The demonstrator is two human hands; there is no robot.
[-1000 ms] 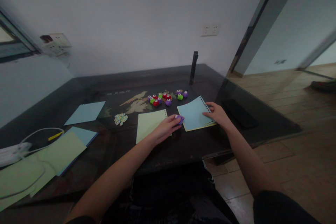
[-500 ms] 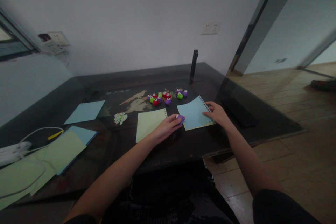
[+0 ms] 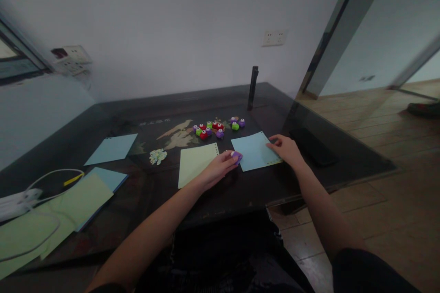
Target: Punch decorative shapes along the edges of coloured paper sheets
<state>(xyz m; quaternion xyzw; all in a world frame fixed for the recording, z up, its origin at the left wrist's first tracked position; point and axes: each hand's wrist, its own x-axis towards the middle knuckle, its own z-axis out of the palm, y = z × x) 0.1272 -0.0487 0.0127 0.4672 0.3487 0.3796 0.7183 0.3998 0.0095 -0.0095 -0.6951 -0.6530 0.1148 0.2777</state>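
Dim room: white wall (image 3: 178, 23), dark table (image 3: 213, 100), wooden floor (image 3: 395, 146).

head-worn view, forward-down, table (image 3: 240, 192) near

Dark table (image 3: 103, 114), inlaid motif at centre. Cluster of small punches (image 3: 217, 127) (red, green, purple) toward far edge; black upright post (image 3: 253, 88) behind. Pale green sheet (image 3: 196, 163) mid-table, blue sheet (image 3: 111, 148) farther left. Heap of paper bits (image 3: 157, 156) between. Stacked green and blue sheets (image 3: 65, 210) at near left, white cable (image 3: 51, 175) across them. Wall sockets (image 3: 274, 37) above.
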